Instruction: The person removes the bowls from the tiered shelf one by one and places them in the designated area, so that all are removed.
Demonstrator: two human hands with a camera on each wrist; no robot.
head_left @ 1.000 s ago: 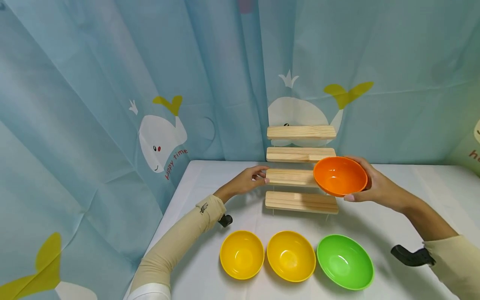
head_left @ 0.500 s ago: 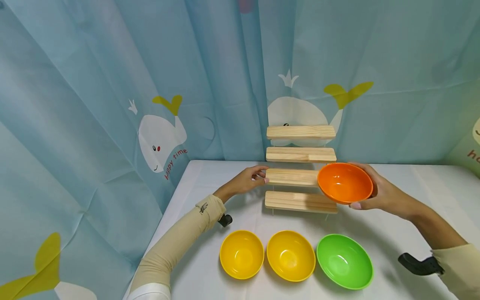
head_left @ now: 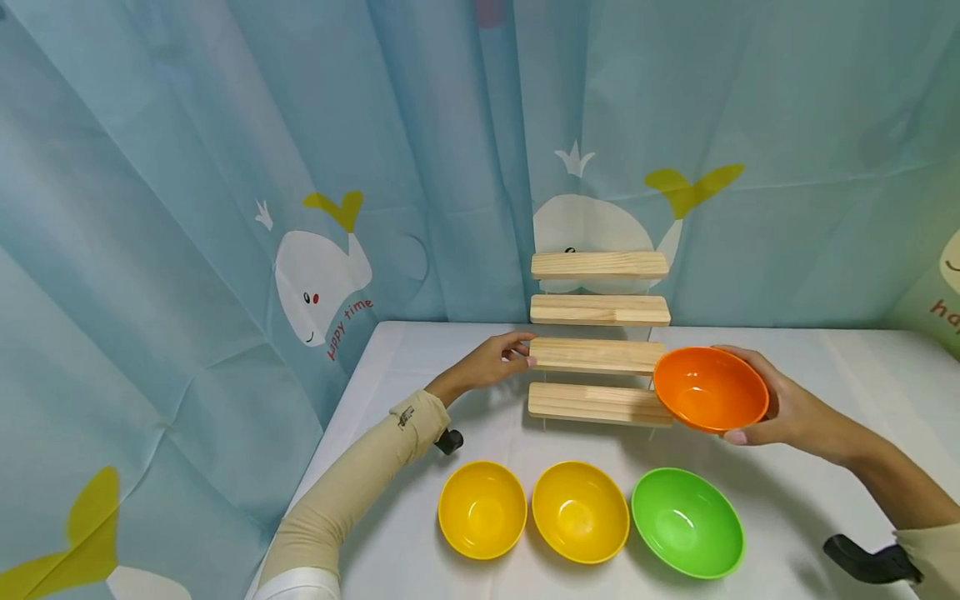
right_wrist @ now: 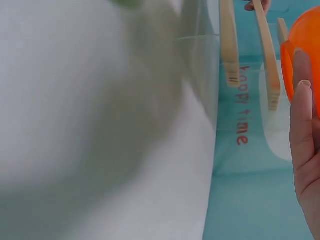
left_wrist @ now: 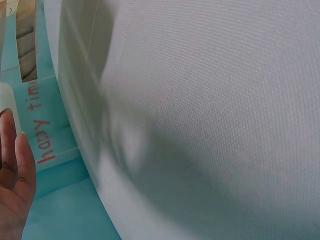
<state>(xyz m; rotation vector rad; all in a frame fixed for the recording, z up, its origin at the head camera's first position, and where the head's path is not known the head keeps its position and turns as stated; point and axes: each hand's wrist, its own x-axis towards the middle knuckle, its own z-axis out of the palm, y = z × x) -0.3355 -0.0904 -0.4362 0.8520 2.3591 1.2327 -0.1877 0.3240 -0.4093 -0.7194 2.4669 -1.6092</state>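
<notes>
My right hand [head_left: 791, 412] grips an orange bowl [head_left: 708, 390] by its right side and holds it above the table, just right of the wooden shelf rack [head_left: 596, 357]. In the right wrist view, the thumb and fingers lie along the orange bowl [right_wrist: 306, 37]. The left hand [head_left: 491, 360] pinches the left end of the rack's second board from the bottom. Only part of that left hand [left_wrist: 15, 185] shows at the edge of the left wrist view. Closer in stand two yellow bowls, a left one [head_left: 482, 510] and a right one [head_left: 581, 512], with a green bowl [head_left: 687, 522] beside them.
The rack has several pale wooden boards in steps, on thin clear supports. A white cloth covers the table [head_left: 397, 550]. Behind it hangs a blue curtain [head_left: 450, 167] printed with whales.
The right hand has carried the orange bowl right and towards the front, away from the rack. The left hand stays at the board's end; the other bowls have not moved.
</notes>
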